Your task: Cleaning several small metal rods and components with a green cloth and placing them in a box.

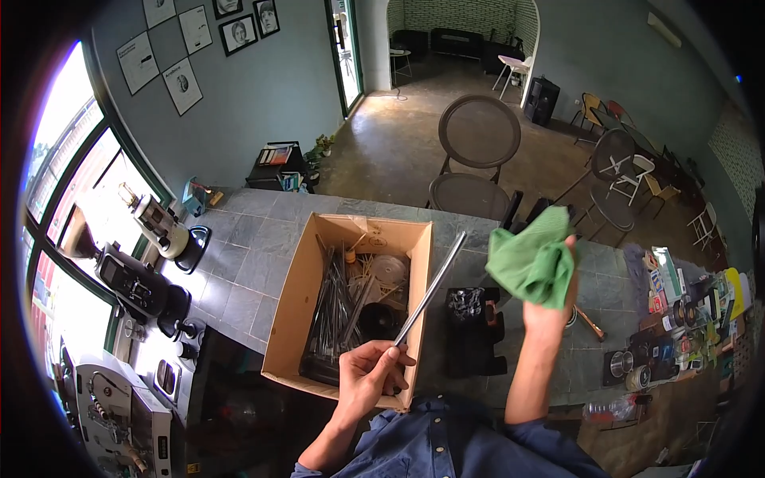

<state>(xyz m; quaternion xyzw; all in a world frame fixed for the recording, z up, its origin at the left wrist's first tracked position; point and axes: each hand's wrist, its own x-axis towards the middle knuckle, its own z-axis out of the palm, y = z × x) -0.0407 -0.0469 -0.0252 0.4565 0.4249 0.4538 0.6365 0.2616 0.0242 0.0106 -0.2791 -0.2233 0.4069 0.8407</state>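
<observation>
My left hand [372,371] grips the lower end of a slim, shiny metal rod [433,288], which slants up and to the right over the box's right wall. In my raised right hand [565,293] is a crumpled green cloth [532,260], apart from the rod. A cardboard box [285,310] stands open on the tiled counter in front of me. Inside it lie a bundle of thin dark sticks or straws [334,299], a clear round plastic piece [388,270] and a black round container [378,320].
A black case or pouch [475,334] lies right of the box. Coffee grinders [134,287] and an espresso machine [122,418] stand at the left. Jars and small goods [675,328] crowd the right end. Beyond the counter [251,257] is a round-backed chair [478,134].
</observation>
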